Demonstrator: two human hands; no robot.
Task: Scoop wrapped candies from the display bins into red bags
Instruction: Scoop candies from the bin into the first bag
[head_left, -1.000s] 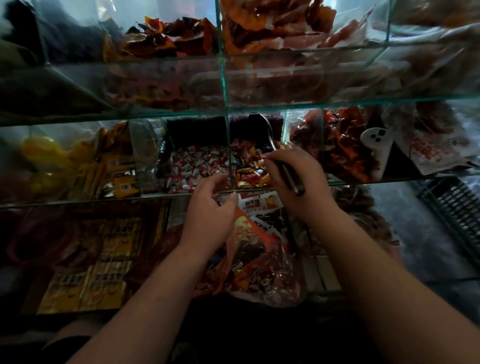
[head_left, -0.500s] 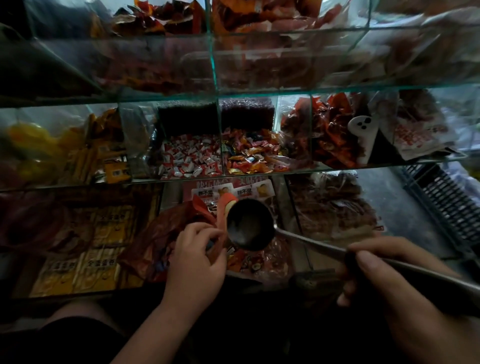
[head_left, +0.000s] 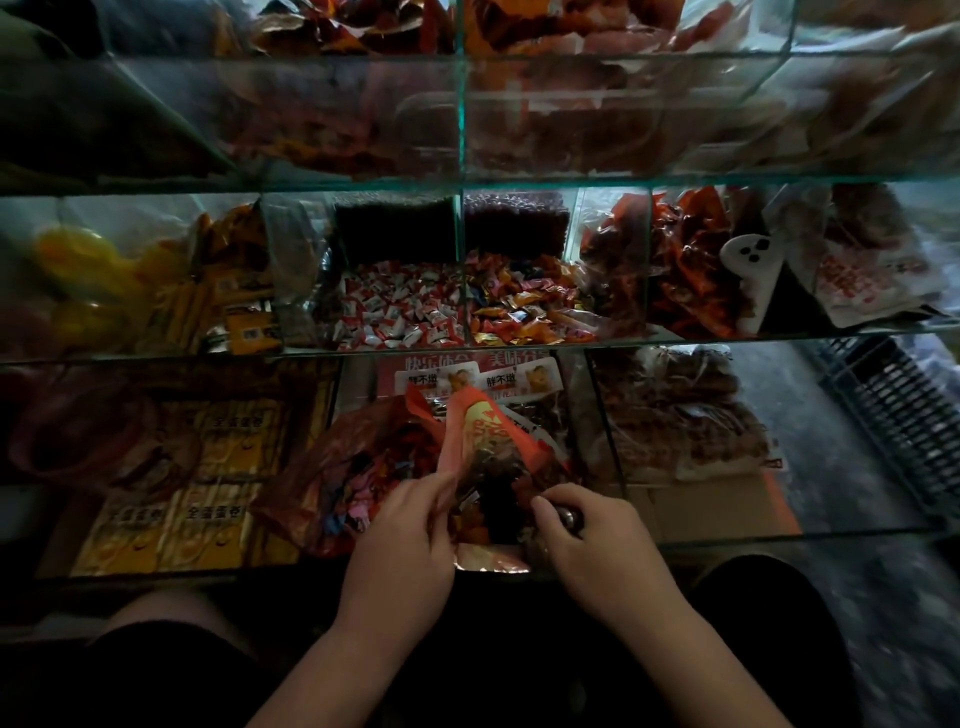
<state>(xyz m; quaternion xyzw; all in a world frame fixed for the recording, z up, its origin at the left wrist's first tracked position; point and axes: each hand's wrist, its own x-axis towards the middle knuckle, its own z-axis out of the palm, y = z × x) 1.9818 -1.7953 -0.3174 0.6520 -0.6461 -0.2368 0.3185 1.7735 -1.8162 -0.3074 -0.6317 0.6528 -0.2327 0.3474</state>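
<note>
Left hand (head_left: 400, 540) pinches the near-left lip of the red bag (head_left: 488, 441), thumb and fingers closed on the film, so the mouth gapes. Right hand (head_left: 597, 545) is wrapped round the metal ladle handle (head_left: 569, 517). Only a stub of it shows, pointing left into the bag mouth. Bowl is hidden inside, so probably tipping a load out.

Bag lies in the middle compartment of the bottom shelf (head_left: 727, 538), mouth at the shelf's front edge, far end pointing toward the back. A darker bag (head_left: 332, 467) sits just beside it on the left.

Stock is on the middle shelf (head_left: 156, 358), straight beyond the bag: mixed orange candies (head_left: 519, 306) right of the glass divider (head_left: 464, 270), red-and-white candies (head_left: 400, 312) left of it. Next scoop goes forward and up. Right hand is nearer the orange lot and has the ladle.
</note>
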